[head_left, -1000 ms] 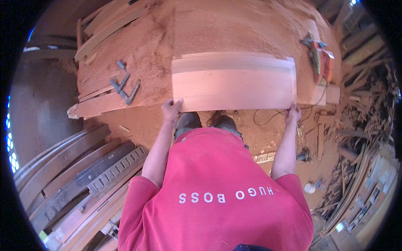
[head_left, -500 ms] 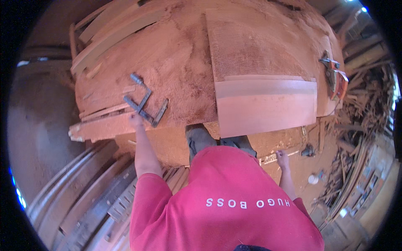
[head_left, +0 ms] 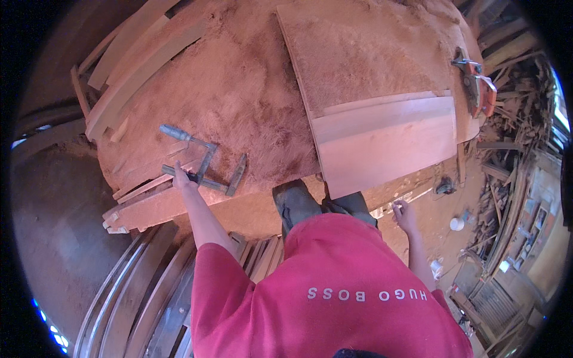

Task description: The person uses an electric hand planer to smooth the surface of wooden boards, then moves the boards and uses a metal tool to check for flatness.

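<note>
My left hand (head_left: 184,179) grips a dark metal clamp (head_left: 210,186) lying on the dusty bench (head_left: 239,89) near its front edge. A second clamp piece with a grey handle (head_left: 175,133) lies against it. A pale wooden board (head_left: 382,148) rests on a larger sheet at the right, its near edge over my legs. My right hand (head_left: 403,215) hangs just below that board, touching nothing visible, with its fingers loosely bent and apart.
Long planks (head_left: 143,65) lie at the bench's far left. An orange-and-grey power tool (head_left: 477,86) sits at the right end. Stacked timber (head_left: 137,286) stands at my lower left; scrap wood (head_left: 519,101) is heaped at the right. A small white container (head_left: 456,224) is on the floor.
Both hands have left the board, which now rests on the right of the bench. My left hand has moved left and taken hold of the clamp; my right hand has dropped below the board.
</note>
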The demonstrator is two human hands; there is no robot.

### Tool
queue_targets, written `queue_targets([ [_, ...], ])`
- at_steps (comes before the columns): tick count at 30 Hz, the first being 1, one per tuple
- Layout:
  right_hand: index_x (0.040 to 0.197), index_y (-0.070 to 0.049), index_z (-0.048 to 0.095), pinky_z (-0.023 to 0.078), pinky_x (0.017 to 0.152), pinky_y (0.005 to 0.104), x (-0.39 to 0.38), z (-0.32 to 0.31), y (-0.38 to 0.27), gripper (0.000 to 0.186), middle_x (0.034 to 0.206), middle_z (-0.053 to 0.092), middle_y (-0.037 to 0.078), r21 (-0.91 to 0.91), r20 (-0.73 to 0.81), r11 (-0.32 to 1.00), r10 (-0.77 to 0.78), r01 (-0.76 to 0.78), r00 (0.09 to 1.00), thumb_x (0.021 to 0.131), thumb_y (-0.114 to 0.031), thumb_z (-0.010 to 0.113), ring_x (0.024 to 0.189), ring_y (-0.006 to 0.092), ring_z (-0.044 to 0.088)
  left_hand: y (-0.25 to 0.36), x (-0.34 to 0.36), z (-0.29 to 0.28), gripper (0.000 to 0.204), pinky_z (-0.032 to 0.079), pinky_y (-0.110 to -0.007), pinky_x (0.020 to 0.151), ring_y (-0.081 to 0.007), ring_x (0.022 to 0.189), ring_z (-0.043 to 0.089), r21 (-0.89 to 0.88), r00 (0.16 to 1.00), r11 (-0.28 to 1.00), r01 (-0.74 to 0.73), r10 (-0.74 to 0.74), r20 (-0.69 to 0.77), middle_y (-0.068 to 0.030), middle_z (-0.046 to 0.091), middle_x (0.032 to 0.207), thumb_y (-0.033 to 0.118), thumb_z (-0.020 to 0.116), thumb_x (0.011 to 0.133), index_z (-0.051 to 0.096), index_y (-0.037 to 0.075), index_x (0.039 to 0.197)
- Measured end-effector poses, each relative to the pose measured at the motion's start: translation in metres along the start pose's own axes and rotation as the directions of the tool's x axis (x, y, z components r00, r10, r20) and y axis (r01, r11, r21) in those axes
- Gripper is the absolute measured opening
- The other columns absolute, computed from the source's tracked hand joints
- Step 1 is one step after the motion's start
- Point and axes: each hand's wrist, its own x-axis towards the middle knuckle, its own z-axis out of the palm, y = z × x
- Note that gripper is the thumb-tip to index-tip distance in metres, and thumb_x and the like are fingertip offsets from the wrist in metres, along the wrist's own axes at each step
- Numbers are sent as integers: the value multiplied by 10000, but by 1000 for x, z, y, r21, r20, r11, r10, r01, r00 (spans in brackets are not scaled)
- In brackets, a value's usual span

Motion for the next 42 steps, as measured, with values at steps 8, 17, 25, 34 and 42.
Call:
queue_targets([
  [8,1073,10,676,500,604,292,-2,12,-180,342,810,686,80,318,255,907,-361,275,897,933,-301,689,674,119,632,35,-178,-1,270,355,-250,434,-70,492,457,-70,812,831,-551,554,186,17,474,577,193,709,896,548,61,724],
  [17,1158,12,629,508,672,281,-68,-6,-358,413,993,669,90,424,-276,446,-766,788,581,839,-186,802,789,149,635,50,-334,62,388,316,-287,479,-79,532,385,-37,227,368,-929,647,727,5,411,531,182,746,867,537,7,591],
  [25,999,32,690,501,635,294,-54,0,-330,253,817,675,119,99,-511,502,-715,859,476,867,-168,770,726,153,644,16,-330,109,327,369,-313,498,-127,525,428,-107,149,412,-905,541,828,-60,456,544,222,733,886,602,-1,686],
  [34,945,-10,717,518,657,379,-38,7,-325,213,848,687,175,139,-483,562,-681,816,551,837,-185,769,736,323,672,-4,-326,117,304,432,-319,568,-133,570,494,-131,31,400,-907,375,927,-71,545,590,284,748,894,664,3,812],
  [42,958,7,701,510,678,362,-39,5,-339,252,872,688,170,71,-428,600,-703,797,568,866,-222,752,771,258,674,-13,-308,125,300,444,-303,594,-120,616,511,-135,63,520,-844,346,936,-40,569,634,297,766,881,682,11,853],
])
